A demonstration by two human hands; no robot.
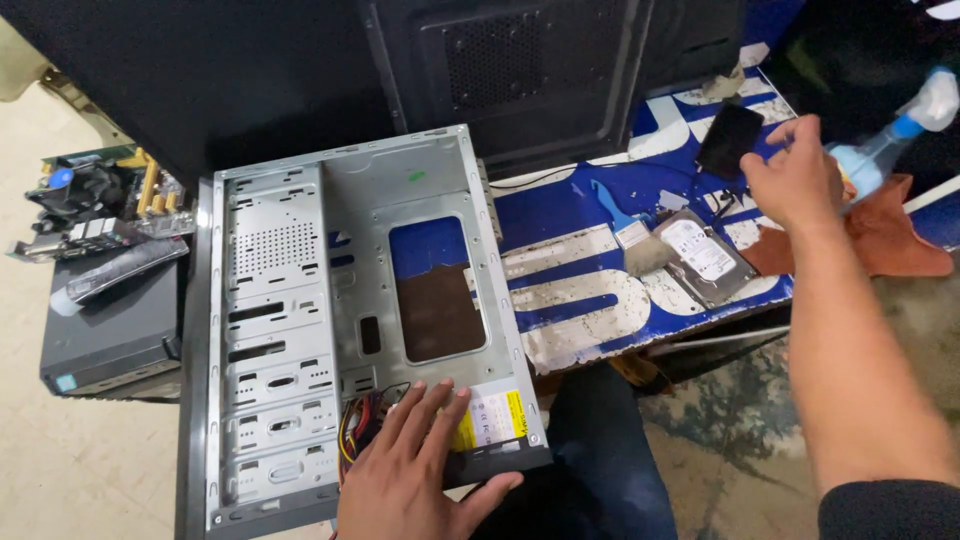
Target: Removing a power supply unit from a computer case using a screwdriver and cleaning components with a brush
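Left hand [420,470] flat on open, gutted grey computer case [350,310].

Just below the right hand [795,180]: a silver hard drive [705,258] flat on the blue-and-white table [580,290], touching a blue-handled brush [630,235]. To that hand's right: a blue spray bottle [890,140] above a rust-coloured cloth [890,240]. Well left of the left hand [420,470]: a motherboard [100,195] behind a black box [110,330]. Far beyond it: a black perforated panel [540,70].
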